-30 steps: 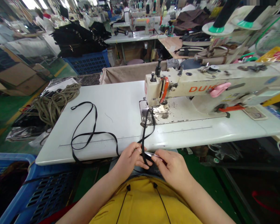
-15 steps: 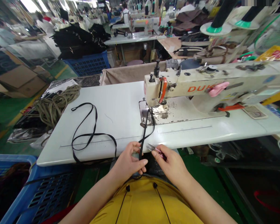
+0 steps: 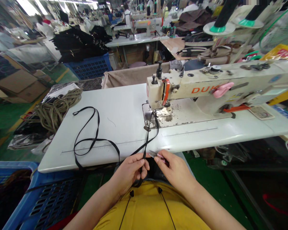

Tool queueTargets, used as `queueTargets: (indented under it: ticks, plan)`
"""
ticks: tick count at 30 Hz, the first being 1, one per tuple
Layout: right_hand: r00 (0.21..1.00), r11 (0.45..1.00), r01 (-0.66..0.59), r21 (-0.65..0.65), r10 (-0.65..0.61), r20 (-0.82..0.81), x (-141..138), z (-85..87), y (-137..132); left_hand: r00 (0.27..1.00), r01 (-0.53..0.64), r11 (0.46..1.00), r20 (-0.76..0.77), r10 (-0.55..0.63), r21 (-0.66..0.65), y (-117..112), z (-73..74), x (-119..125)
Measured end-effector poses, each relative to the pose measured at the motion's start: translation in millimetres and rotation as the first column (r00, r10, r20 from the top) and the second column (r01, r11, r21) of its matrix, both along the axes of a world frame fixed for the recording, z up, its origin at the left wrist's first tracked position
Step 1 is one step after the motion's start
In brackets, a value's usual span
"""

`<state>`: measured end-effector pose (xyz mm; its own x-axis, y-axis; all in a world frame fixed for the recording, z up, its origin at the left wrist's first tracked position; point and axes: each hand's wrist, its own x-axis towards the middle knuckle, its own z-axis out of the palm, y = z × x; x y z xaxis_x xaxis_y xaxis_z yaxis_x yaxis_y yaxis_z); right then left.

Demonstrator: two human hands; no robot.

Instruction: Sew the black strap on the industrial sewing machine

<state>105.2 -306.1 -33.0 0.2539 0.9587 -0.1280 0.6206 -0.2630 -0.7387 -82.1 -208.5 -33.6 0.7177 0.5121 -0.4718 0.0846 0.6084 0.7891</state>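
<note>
My left hand [image 3: 132,169] is closed on a narrow black strap [image 3: 147,140] at the front edge of the table. From there the strap runs up to the needle area of the sewing machine [image 3: 158,92]. Another length of black strap [image 3: 99,127] lies in loose loops on the tabletop to the left. My right hand [image 3: 174,166] grips small thread snips [image 3: 154,154], their metal blades pointing left. The blade tips are close beside the strap and my left fingers; whether they touch it I cannot tell.
The white sewing table [image 3: 120,108] spans the middle. Bundled olive cord [image 3: 55,108] lies beyond its left edge. A blue plastic basket [image 3: 33,169] stands at lower left. Thread cones [image 3: 222,16] rise at upper right, near a green fan [image 3: 280,32]. Other people are at work far back.
My left hand has shifted slightly left and down, its fingers now closing on the strap. The snips have moved slightly left. A strap length now stretches diagonally to my left hand.
</note>
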Motion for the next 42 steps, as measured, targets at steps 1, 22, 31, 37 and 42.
queueTargets:
  ticks: [1, 22, 31, 37, 42]
  plan:
    - [1.000, 1.000, -0.003, -0.001, 0.003, -0.001, -0.1, -0.3, 0.1, 1.000, 0.010, 1.000, 0.014, -0.009, -0.004, 0.0, -0.5, -0.2]
    - [0.976, 0.986, -0.121, 0.113, 0.098, 0.195, -0.4, -2.0, -0.3, 0.999, 0.043, 0.999, -0.029, -0.042, 0.031, -2.1, -2.5, 0.3]
    - [0.982, 0.983, -0.114, 0.144, 0.090, 0.164, -0.1, -1.7, 0.5, 0.997, 0.080, 0.997, 0.010, -0.080, 0.009, -2.3, -3.6, 0.1]
    - [0.972, 0.979, -0.133, 0.155, 0.098, 0.215, 0.4, -9.2, 2.7, 0.993, 0.111, 0.993, 0.023, -0.112, 0.024, -3.0, -7.1, -0.8]
    - [0.981, 0.977, -0.032, 0.211, -0.010, 0.195, 6.1, -14.4, 0.3, 0.997, 0.079, 0.996, -0.012, -0.079, 0.035, -3.3, -2.7, 0.8]
